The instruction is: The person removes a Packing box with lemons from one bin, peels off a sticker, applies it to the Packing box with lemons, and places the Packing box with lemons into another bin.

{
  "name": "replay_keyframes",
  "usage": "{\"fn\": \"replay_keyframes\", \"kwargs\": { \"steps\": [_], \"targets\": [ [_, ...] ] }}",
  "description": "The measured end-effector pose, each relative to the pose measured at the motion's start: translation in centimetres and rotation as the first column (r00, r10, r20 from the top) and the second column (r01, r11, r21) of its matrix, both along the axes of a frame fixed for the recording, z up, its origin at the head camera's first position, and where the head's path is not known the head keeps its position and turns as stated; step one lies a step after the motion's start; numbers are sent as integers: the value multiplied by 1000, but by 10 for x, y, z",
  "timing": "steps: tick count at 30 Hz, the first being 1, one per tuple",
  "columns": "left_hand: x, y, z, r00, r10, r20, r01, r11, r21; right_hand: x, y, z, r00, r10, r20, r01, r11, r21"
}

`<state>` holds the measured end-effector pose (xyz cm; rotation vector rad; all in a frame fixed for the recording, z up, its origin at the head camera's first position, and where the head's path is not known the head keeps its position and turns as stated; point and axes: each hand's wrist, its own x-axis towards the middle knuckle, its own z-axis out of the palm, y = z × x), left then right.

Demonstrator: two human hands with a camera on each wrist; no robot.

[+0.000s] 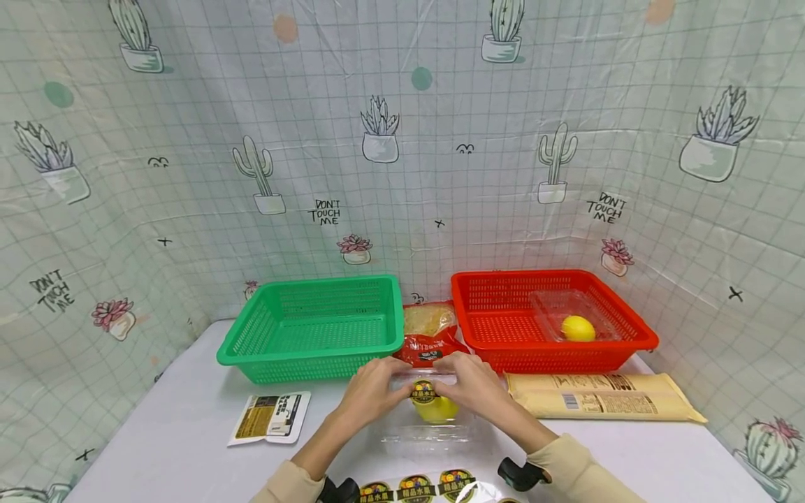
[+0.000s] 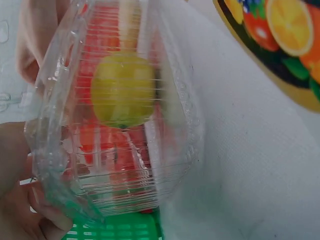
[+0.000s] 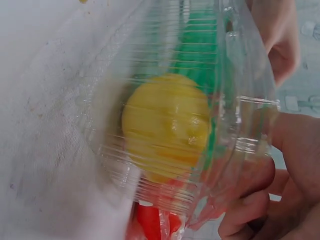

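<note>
A clear plastic clamshell box (image 1: 428,436) stands at the front middle of the table with a yellow lemon (image 3: 165,127) inside it. On its lid sits a round black-and-gold fruit sticker (image 1: 424,392). My left hand (image 1: 375,390) grips the box from the left, fingers at the far rim and thumb beside the sticker. From the right, my right hand (image 1: 472,383) holds it in the same way, its thumb also close to the sticker. Both wrist views show curled fingers along the box's rim; the lemon shows through the ribbed wall.
Behind are a green basket (image 1: 314,356) and a red basket (image 1: 553,356); the red one holds another clear box with a lemon (image 1: 577,328). Between them lies a red food packet (image 1: 430,332). A white pouch (image 1: 270,418), a beige package (image 1: 604,397) and a sticker sheet (image 1: 415,489) lie nearby.
</note>
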<state>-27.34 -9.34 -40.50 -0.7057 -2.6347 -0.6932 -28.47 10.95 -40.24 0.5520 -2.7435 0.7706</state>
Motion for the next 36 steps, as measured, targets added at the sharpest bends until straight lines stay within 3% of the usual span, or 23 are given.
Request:
{"fn": "replay_keyframes", "kwargs": {
  "steps": [4,7,9,12,16,18,24,29,32,36],
  "targets": [
    [-4,4,-1,997,20,-72,-22,1000,-22,-3,-4,-1,999,-27,-19,27,1000,-9],
    [-4,6,-1,996,32,-87,-37,998,-60,-3,-4,0,1000,-21,-11,21,1000,-6],
    [-3,6,0,997,31,-65,-36,996,-84,-2,-4,0,1000,-9,13,8,1000,14],
    [-1,2,3,1000,13,24,-10,995,-102,2,0,3,998,27,62,-30,999,45],
    [1,-4,7,990,-32,138,43,996,-81,6,5,7,990,80,112,-86,995,53],
    [2,-6,8,985,-52,163,64,996,-69,7,7,8,988,98,116,-103,994,45],
    [-3,-6,5,988,-80,130,84,996,-20,2,7,6,993,96,72,-98,995,24],
    [-7,-2,2,994,-57,89,54,998,35,-4,3,6,997,60,56,-61,998,19],
    [-8,-1,0,996,-36,85,32,999,41,-6,1,6,996,50,73,-52,998,27],
    [-9,-3,1,992,-54,115,50,998,39,-4,2,6,992,70,103,-77,995,64]
  ]
}}
